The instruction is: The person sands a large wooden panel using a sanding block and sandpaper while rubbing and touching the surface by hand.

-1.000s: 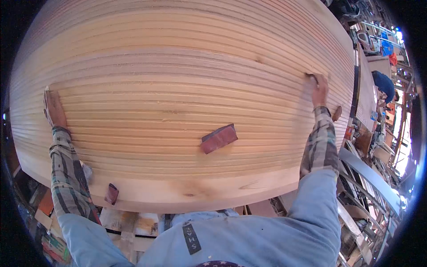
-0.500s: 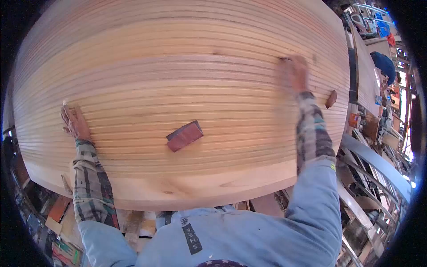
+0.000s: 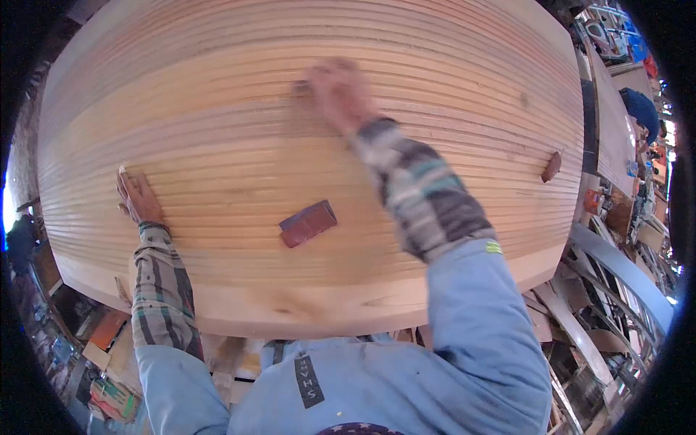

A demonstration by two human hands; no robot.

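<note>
A large, pale wooden panel (image 3: pixel 239 156) with long parallel grooves fills the view before me. My left hand (image 3: pixel 141 199) lies flat on its left part, fingers stretched out, something whitish at a fingertip. Near the upper middle, my right hand (image 3: pixel 342 94) is pressed on the grooves, smeared by motion. A dark edge of what looks like sandpaper (image 3: pixel 301 88) shows at its left side; the rest is hidden under the palm. Between my arms rests a folded piece of reddish-brown sandpaper (image 3: pixel 309 223), touched by neither hand.
A small brown piece (image 3: pixel 552 167) lies near the panel's right edge. Beyond that edge is another board (image 3: pixel 611 116), with a person in dark blue (image 3: pixel 639 114) bending by it. A curved grey metal piece (image 3: pixel 623 272) and scrap wood crowd the lower right.
My right hand has swept left and slightly up across the grooves, from the right part to the upper middle. My left hand stays flat in place. The view has shifted slightly.
</note>
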